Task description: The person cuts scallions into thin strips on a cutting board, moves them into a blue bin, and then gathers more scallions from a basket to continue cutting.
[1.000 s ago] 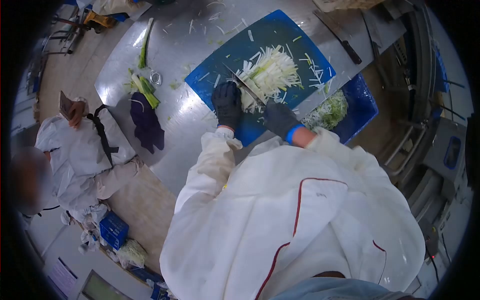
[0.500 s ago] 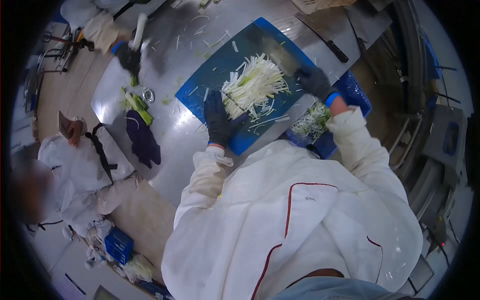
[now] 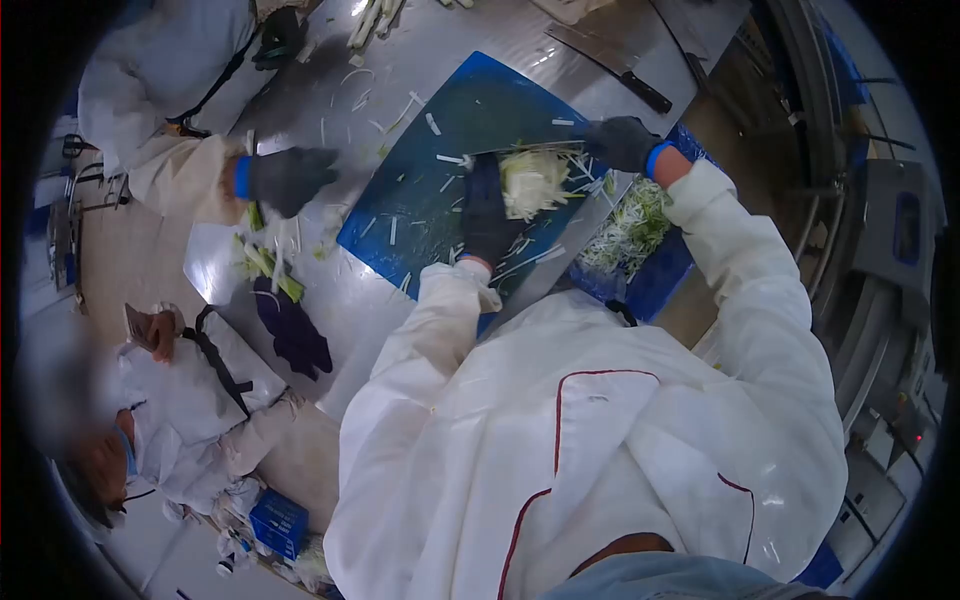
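Observation:
Shredded leek, pale green and white, lies bunched in a heap on the blue cutting board. My left hand, in a dark glove, presses along the heap's left side with fingers stretched out. At the board's right corner, my right hand, also gloved, is closed around a knife. Its blade appears nearly edge-on along the far side of the heap, and the handle is hidden in my fist. Loose leek strips are scattered over the board.
A blue-lined crate of cut leek stands at my right. Beyond the board lies another large knife. A co-worker's gloved hand is over the metal table at left, near leek pieces and a dark glove.
My left hand has moved right and away from me, and the leek is now squeezed into a smaller heap. The knife blade has come against its far side. The co-worker's hand no longer holds a leek.

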`<state>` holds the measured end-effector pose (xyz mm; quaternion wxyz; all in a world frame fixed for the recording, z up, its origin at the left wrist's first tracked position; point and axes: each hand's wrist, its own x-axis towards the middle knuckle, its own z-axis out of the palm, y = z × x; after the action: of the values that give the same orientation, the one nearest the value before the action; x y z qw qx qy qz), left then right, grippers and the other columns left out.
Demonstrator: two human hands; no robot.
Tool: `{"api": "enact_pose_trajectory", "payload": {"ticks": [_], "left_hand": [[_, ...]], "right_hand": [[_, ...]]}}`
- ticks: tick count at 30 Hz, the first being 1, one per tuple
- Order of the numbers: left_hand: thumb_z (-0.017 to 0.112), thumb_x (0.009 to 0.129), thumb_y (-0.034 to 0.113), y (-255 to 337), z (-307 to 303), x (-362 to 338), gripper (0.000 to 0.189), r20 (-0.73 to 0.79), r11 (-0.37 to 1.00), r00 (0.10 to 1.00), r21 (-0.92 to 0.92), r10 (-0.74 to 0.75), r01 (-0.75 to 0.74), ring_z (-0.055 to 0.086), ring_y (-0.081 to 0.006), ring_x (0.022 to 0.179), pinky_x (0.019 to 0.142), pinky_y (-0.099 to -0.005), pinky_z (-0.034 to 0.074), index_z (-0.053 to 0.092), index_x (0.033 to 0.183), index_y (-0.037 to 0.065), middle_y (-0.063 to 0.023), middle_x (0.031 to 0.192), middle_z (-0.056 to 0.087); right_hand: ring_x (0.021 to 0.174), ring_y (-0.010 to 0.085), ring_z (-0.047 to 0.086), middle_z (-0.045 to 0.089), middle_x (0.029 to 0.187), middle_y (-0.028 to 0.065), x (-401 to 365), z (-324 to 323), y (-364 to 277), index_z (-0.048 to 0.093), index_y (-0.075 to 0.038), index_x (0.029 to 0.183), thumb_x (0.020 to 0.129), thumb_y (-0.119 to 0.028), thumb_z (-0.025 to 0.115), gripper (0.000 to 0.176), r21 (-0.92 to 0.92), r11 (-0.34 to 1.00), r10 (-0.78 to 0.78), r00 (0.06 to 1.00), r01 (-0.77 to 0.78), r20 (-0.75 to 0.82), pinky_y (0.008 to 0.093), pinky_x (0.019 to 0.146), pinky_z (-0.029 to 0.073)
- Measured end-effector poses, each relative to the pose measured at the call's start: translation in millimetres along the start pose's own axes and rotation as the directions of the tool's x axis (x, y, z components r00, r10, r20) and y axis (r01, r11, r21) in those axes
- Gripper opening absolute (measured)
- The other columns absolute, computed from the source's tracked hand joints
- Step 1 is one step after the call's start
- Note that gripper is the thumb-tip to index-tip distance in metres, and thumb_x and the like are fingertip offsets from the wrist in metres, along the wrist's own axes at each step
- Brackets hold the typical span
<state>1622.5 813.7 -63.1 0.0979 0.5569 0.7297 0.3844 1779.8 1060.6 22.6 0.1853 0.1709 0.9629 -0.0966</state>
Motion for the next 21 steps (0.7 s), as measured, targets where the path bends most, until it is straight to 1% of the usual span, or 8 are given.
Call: {"api": "enact_pose_trajectory", "payload": {"ticks": [3, 5, 9, 11, 13, 16, 19, 21], "left_hand": [[0.081, 0.07, 0.04, 22, 42, 6, 0.114, 0.046, 0.998, 0.998, -0.033, 0.051, -0.05, 0.025, -0.0442, 0.145, 0.12, -0.048, 0.021, 0.017, 0.153, -0.005, -0.0289, 0.156, 0.024], [0.081, 0.07, 0.041, 44, 69, 13, 0.113, 0.078, 0.989, 0.988, -0.074, 0.131, -0.126, 0.025, -0.0433, 0.145, 0.12, -0.0476, 0.02, 0.019, 0.152, -0.005, -0.0285, 0.155, 0.026], [0.081, 0.069, 0.047, 84, 126, 12, 0.115, 0.154, 0.973, 0.969, -0.159, 0.193, -0.168, 0.024, -0.0455, 0.144, 0.12, -0.05, 0.019, 0.022, 0.151, -0.005, -0.0305, 0.153, 0.028], [0.081, 0.068, 0.057, 95, 145, 6, 0.118, 0.197, 0.94, 0.944, -0.273, 0.263, -0.205, 0.025, -0.0457, 0.143, 0.12, -0.0507, 0.019, 0.024, 0.151, -0.005, -0.0312, 0.152, 0.029], [0.078, 0.071, 0.059, 103, 140, 6, 0.115, 0.322, 0.902, 0.901, -0.406, 0.291, -0.147, 0.027, -0.0443, 0.143, 0.118, -0.0513, 0.022, 0.026, 0.151, -0.005, -0.03, 0.152, 0.031], [0.073, 0.081, 0.052, 99, 99, 13, 0.088, 0.237, 0.932, 0.928, -0.295, 0.286, -0.212, 0.036, -0.0415, 0.138, 0.115, -0.0484, 0.029, 0.042, 0.144, 0.0, -0.0244, 0.147, 0.041], [0.072, 0.083, 0.042, 63, 46, 14, 0.067, 0.078, 0.969, 0.974, -0.145, 0.213, -0.2, 0.044, -0.0387, 0.131, 0.111, -0.0487, 0.035, 0.053, 0.135, 0.003, -0.0204, 0.14, 0.049], [0.074, 0.079, 0.041, 42, -10, 15, 0.069, 0.072, 0.998, 0.996, -0.004, 0.058, -0.058, 0.045, -0.0396, 0.13, 0.11, -0.0502, 0.035, 0.053, 0.133, 0.003, -0.0209, 0.138, 0.05]], "right_hand": [[0.09, 0.037, 0.066, 0.067, 0.094, 0.0171, -44, 44, 55, 0.064, -0.015, 0.123, 0.088, -0.023, 0.062, 0.035, 0.072, 0.988, -0.112, 0.952, 0.138, -0.284, 0.0491, 0.079, 0.051], [0.101, 0.0345, 0.065, 0.066, 0.117, 0.0132, -85, 58, 86, 0.061, -0.015, 0.129, 0.089, -0.022, 0.06, 0.04, 0.107, 0.992, -0.048, 0.978, 0.071, -0.205, 0.0467, 0.086, 0.051], [0.098, 0.0377, 0.065, 0.067, 0.116, 0.0146, -161, 54, 104, 0.065, -0.015, 0.12, 0.087, -0.022, 0.063, 0.034, 0.099, 0.972, 0.223, 0.971, -0.214, -0.09, 0.0481, 0.086, 0.051], [0.097, 0.039, 0.065, 0.068, 0.112, 0.014, -190, 68, 124, 0.066, -0.015, 0.118, 0.087, -0.023, 0.064, 0.031, 0.109, 0.964, 0.249, 0.966, -0.241, -0.075, 0.0495, 0.085, 0.051], [0.098, 0.0397, 0.064, 0.068, 0.112, 0.0134, -213, 81, 132, 0.068, -0.014, 0.114, 0.087, -0.023, 0.064, 0.028, 0.109, 0.951, 0.298, 0.952, -0.291, -0.062, 0.0498, 0.086, 0.051], [0.1, 0.0396, 0.064, 0.069, 0.111, 0.0144, -228, 89, 118, 0.068, -0.011, 0.113, 0.086, -0.019, 0.065, 0.028, 0.148, 0.939, 0.328, 0.939, -0.312, -0.103, 0.049, 0.086, 0.051], [0.102, 0.0377, 0.065, 0.069, 0.11, 0.0168, -224, 104, 89, 0.067, -0.008, 0.114, 0.085, -0.016, 0.066, 0.03, 0.354, 0.896, 0.358, 0.909, -0.27, -0.212, 0.0459, 0.086, 0.051], [0.09, 0.0276, 0.065, 0.069, 0.101, 0.0127, -215, 117, 64, 0.067, -0.004, 0.114, 0.087, -0.015, 0.068, 0.029, 0.649, 0.691, 0.456, 0.889, -0.318, -0.05, 0.039, 0.078, 0.051]]}}
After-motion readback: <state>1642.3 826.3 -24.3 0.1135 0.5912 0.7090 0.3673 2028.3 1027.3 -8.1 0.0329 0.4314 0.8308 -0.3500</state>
